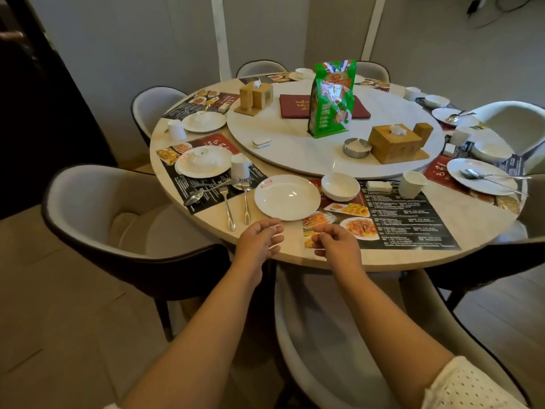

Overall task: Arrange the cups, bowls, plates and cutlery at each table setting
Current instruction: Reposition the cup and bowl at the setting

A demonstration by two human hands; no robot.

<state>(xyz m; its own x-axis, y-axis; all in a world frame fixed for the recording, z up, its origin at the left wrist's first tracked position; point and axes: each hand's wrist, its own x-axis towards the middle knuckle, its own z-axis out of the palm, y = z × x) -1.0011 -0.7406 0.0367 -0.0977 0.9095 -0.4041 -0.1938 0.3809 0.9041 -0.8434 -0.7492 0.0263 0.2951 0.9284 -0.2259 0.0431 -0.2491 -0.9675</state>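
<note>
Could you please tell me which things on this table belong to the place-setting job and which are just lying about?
Belongs: plate, bowl, cup, forks, spoon.

Lying about: green snack bag, wooden tissue boxes, metal ashtray, red menu folder.

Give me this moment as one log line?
left hand empty | right hand empty | both near plate | forks beside plate

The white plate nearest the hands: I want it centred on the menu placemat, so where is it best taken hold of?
Grip the white plate by its near rim, thumb on top, coming from the table edge. It lies flat and empty, that rim is closest to both hands, and the small bowl crowds its far-right side.
</note>
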